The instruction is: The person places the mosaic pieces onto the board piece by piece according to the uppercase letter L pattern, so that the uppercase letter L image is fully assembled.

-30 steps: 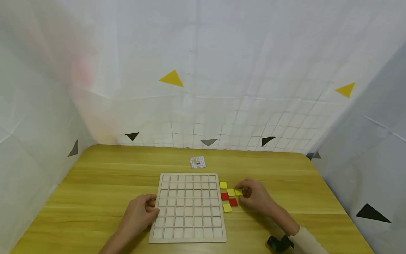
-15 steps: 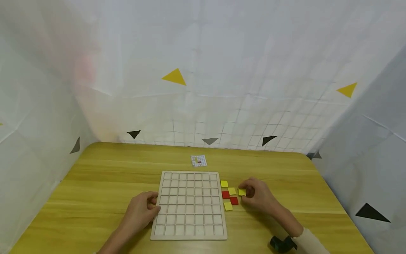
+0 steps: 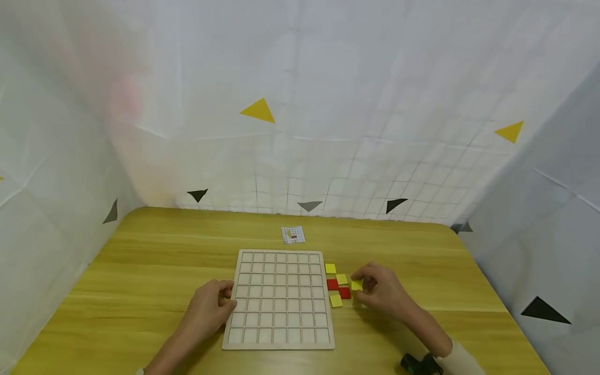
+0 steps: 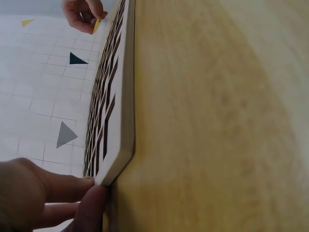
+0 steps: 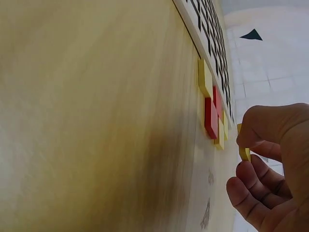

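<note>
My right hand pinches a small square yellow tile between thumb and fingers, right of the loose tiles. In the right wrist view the held tile is tilted on edge, raised above the table. A pale wooden grid board with rows of square cells lies flat in the middle, its cells bare. At its left edge, my left hand grips the rim with thumb and curled fingers; the left wrist view shows the thumb right at the board's edge.
Beside the board's right edge lie yellow tiles and red tiles, close together. A small printed grid card sits behind the board. White sheeting surrounds the wooden table. A dark wrist device is by the right sleeve.
My right hand has drawn its yellow tile slightly right, apart from the neighbouring yellow tile, and lifted it. My left hand stays at the board's edge. The head view has shifted a little.
</note>
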The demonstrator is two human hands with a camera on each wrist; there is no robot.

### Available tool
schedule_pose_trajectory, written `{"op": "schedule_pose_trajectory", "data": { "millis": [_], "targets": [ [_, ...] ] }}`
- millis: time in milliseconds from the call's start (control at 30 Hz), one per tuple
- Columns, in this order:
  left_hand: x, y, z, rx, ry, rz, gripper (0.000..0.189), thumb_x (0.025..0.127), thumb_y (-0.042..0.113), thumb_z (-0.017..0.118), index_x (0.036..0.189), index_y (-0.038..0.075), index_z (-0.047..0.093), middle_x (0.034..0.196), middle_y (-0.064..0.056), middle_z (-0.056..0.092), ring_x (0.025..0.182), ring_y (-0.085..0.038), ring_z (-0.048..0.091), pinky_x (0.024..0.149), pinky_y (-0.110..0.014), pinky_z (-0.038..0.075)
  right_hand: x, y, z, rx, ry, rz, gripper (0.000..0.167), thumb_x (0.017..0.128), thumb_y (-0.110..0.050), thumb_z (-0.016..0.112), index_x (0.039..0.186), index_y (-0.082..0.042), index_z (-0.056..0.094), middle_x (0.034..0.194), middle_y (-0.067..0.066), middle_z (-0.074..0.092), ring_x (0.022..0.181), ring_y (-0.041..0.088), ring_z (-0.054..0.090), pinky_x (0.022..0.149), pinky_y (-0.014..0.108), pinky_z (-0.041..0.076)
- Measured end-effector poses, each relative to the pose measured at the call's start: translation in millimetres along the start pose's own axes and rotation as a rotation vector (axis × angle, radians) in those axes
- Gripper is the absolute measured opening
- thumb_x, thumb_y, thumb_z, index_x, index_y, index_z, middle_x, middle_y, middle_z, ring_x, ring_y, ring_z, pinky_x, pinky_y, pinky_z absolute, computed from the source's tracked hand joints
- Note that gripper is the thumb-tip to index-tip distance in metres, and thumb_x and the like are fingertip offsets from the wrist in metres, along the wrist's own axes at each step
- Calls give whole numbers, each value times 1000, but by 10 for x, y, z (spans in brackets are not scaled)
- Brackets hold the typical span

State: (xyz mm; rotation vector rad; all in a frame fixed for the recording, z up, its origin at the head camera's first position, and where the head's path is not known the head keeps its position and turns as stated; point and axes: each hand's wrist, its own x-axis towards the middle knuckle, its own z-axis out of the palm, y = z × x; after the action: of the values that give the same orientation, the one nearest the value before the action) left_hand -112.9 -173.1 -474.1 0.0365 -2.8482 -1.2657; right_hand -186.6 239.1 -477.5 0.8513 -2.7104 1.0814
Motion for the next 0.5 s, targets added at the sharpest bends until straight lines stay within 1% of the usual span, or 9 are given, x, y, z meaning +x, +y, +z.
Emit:
{"op": "schedule_pose_trajectory", "data": {
  "millis": [233,333,500],
  "targets": [
    [15,-17,12,10,8,16,40,81,-1,76,119,-8,67,91,-3,62,79,-14,59,69,-30,52,-47,-128,7,39,2,-21,32,71,8,78,98,-6,72,93,1,63,72,17,60,62,31,55],
    [13,-23,17,16,11,21,40,81,-1,76,120,-7,67,92,-3,62,79,-14,59,69,-30,52,-55,-174,25,54,9,-46,32,70,9,78,98,-6,72,93,1,63,72,17,60,62,31,55],
    [6,-10,19,26,18,26,39,81,-1,75,119,-7,67,91,-2,62,78,-13,58,68,-30,51,-47,-241,86,79,27,-116,34,67,9,77,97,-7,72,91,2,63,70,20,61,60,32,56]
  ]
}}
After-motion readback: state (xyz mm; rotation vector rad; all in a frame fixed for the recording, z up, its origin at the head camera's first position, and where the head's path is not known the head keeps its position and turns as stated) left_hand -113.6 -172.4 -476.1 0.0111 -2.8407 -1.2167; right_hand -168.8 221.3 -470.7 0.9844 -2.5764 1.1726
